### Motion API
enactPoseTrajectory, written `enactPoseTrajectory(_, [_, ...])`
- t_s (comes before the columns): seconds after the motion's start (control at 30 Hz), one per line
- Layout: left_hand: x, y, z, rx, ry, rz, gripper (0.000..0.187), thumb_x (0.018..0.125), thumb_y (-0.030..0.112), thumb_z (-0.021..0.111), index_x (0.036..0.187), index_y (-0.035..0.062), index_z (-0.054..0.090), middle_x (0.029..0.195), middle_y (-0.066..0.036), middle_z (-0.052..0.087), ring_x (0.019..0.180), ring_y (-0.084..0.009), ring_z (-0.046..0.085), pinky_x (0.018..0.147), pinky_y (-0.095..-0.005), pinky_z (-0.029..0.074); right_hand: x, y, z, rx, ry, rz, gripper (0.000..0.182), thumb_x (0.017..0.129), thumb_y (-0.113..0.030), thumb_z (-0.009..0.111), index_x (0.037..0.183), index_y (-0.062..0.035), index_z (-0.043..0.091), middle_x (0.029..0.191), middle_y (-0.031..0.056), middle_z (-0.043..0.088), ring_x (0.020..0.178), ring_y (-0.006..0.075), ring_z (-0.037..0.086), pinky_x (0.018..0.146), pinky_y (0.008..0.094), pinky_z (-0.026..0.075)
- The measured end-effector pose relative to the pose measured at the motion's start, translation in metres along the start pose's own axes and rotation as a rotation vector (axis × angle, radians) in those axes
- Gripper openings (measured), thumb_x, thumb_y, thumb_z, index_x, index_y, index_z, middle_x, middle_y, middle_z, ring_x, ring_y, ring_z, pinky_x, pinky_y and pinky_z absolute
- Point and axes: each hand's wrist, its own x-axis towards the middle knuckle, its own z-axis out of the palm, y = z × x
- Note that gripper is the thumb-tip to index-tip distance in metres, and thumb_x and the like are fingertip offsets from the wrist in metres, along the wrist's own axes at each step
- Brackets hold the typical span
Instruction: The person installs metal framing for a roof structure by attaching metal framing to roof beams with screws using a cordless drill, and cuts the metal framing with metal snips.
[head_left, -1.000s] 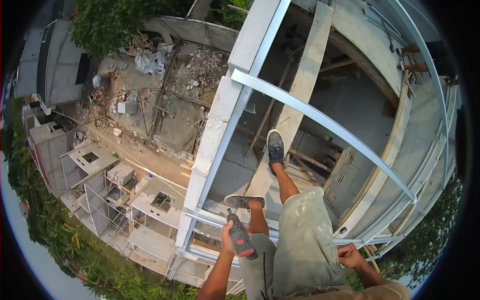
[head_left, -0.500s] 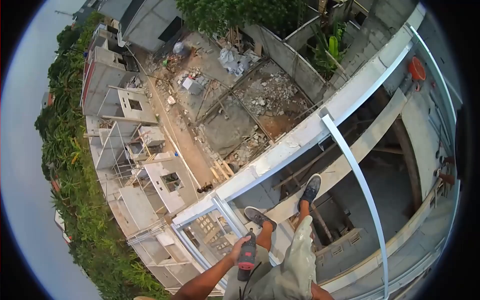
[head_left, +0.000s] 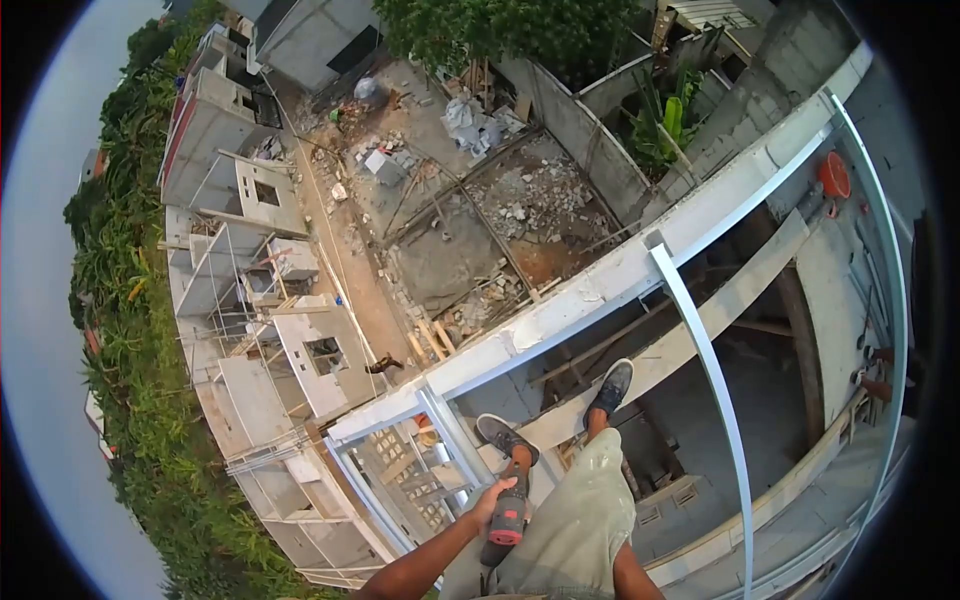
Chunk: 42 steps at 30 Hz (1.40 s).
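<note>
The person stood high on an unfinished building, with both shoes on a pale plank [head_left: 700, 325] that crossed an open shaft. The left shoe [head_left: 506, 436] was at the near end of the plank, close to the corner where the white wall top [head_left: 600, 285] met a metal frame [head_left: 440, 420]. The right shoe [head_left: 612, 385] was a little further along the plank.

The left hand [head_left: 490, 502] was closed around a cordless drill [head_left: 508, 518] with a red and dark body, which pointed down in front of the left knee, just beside the light shorts [head_left: 580, 520]. The right hand was not in view, so it was not possible to say if it held anything.

A thin metal beam [head_left: 705, 360] ran from the wall top toward the bottom of the view, to the right of the legs.

The danger here seemed clear. The plank was narrow and had open space on both sides, so one wrong step or a shift of the plank could cause a fall. The drill was held by one hand only; if the grip slipped, the drill could drop to the lower level or to the ground [head_left: 440, 250], where a small figure [head_left: 380, 365] appeared to be.
</note>
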Motion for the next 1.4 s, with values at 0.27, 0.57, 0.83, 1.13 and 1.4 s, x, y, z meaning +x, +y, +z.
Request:
enactPoseTrajectory(0.27, [-0.009,0.006,-0.015,0.017,0.027,0.052,0.056,0.090,0.055,0.058,0.099,0.0000,0.063,0.082,-0.013,0.069,0.069,-0.0238,0.069,0.063,-0.0360,0.057,-0.039,-0.004,-0.031,-0.075,0.009,0.027,0.011,0.090,-0.007,0.070,0.096,0.0026,0.071,0.085,0.0055,0.071,0.073,0.0118,0.065,0.068,0.0275,0.053])
enactPoseTrajectory(0.57, [-0.034,-0.003,0.025,0.169,0.007,0.030,0.055,0.084,0.055,0.068,0.101,0.0038,0.061,0.081,-0.011,0.065,0.069,-0.0245,0.068,0.063,-0.0359,0.057,-0.081,-0.037,-0.050,-0.140,-0.020,-0.017,0.012,0.090,-0.007,0.070,0.097,0.0030,0.071,0.084,0.0056,0.071,0.072,0.0118,0.065,0.068,0.0276,0.053])
enactPoseTrajectory(0.83, [-0.072,-0.005,0.060,0.351,0.011,0.154,0.058,0.082,0.058,0.069,0.106,0.0058,0.062,0.087,-0.007,0.064,0.070,-0.0192,0.064,0.064,-0.0331,0.054,-0.116,-0.061,-0.062,-0.137,-0.052,-0.033,0.012,0.090,-0.006,0.069,0.097,0.0033,0.070,0.083,0.0056,0.070,0.072,0.0118,0.065,0.067,0.0276,0.053])
enactPoseTrajectory(1.13, [-0.121,0.013,0.077,0.622,-0.231,-0.061,0.075,0.081,0.062,0.065,0.125,0.0012,0.056,0.109,-0.010,0.063,0.097,-0.0210,0.062,0.089,-0.0330,0.047,-0.182,-0.049,-0.120,-0.150,0.047,0.042,0.013,0.090,-0.006,0.069,0.098,0.0037,0.070,0.082,0.0057,0.070,0.071,0.0117,0.065,0.067,0.0277,0.053])
enactPoseTrajectory(1.4, [-0.148,0.010,0.115,1.129,-0.359,0.033,0.078,0.083,0.065,0.061,0.123,-0.0011,0.058,0.116,-0.012,0.056,0.111,-0.0229,0.053,0.094,-0.0337,0.041,-0.143,-0.068,-0.124,0.055,0.221,-0.217,0.013,0.090,-0.006,0.069,0.099,0.0040,0.069,0.082,0.0057,0.069,0.071,0.0117,0.064,0.066,0.0278,0.054])
